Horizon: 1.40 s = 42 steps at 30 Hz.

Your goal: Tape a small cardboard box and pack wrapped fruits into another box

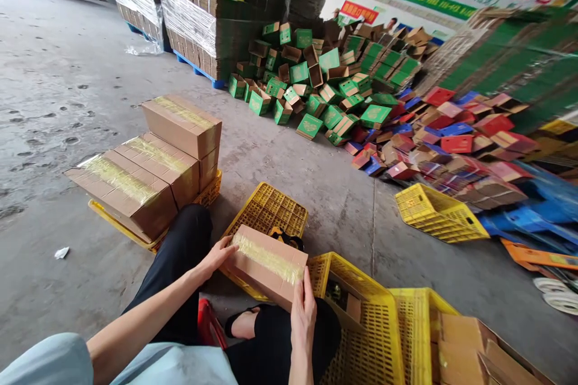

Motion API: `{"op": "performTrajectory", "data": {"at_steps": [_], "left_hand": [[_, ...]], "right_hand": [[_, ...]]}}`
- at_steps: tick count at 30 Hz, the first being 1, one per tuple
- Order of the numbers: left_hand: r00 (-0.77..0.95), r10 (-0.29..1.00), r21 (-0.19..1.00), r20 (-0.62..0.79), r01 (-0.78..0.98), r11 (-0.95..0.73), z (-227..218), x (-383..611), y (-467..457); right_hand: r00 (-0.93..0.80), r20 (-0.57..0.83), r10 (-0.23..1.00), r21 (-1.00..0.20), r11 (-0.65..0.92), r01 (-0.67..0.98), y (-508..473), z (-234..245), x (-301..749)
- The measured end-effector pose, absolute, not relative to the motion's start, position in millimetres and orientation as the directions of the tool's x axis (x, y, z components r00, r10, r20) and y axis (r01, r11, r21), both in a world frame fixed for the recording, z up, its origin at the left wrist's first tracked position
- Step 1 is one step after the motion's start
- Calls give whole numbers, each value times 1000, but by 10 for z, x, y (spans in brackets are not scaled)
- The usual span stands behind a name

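Holding the box [259,280] at both ends, left hand [220,254] on one, right hand [303,308] on the other; it's just before me, partly hiding the crate [277,207]. I'd squeeze evenly, keep it level, avoid buckling its walls.

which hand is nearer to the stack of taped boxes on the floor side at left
Left. The left hand grips the held box's end facing the stack; the right hand is at the opposite end, farther away.
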<state>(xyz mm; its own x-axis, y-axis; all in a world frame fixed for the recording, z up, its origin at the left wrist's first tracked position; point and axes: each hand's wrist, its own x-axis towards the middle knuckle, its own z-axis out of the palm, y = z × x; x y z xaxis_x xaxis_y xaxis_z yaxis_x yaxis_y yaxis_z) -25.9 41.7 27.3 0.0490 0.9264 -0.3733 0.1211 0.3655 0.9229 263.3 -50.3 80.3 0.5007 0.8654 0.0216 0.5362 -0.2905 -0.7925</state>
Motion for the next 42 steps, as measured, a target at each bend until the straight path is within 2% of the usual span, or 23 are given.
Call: {"op": "performTrajectory", "data": {"at_steps": [3,7,9,13,17,25,30,33,37,42], "left_hand": [[47,937,915,-346,236,327,297,-350,476],[90,943,861,-320,442,250,199,-318,431],[123,953,818,-276,551,166,105,-267,367],[205,976,716,-76,692,-89,-18,-148,241],[267,964,599,-17,774,-204,-7,-82,173],[241,964,564,-110,814,-139,25,-116,24],[315,948,566,42,775,-282,32,-127,-48],[393,915,549,92,746,-376,34,-148,-59],[396,914,567,84,735,-371,61,-169,-21],[375,924,567,73,747,-348,139,-184,95]], "right_hand": [[528,-48,848,-804,-346,483,-431,472,2622],[571,-56,819,-725,-426,541,-327,83,2581],[557,12,830,-694,-394,602,-312,-34,2535],[434,205,877,-609,-233,758,-336,-129,2393],[322,254,912,-550,-137,824,-368,-120,2295],[306,228,924,-549,-138,824,-491,-120,2247],[282,196,939,-466,-163,869,-494,-106,2085],[153,204,967,-432,-51,900,-463,-70,1910],[-31,259,965,-456,151,877,-349,6,1583],[-98,257,961,-481,215,850,-104,159,1284]]}}
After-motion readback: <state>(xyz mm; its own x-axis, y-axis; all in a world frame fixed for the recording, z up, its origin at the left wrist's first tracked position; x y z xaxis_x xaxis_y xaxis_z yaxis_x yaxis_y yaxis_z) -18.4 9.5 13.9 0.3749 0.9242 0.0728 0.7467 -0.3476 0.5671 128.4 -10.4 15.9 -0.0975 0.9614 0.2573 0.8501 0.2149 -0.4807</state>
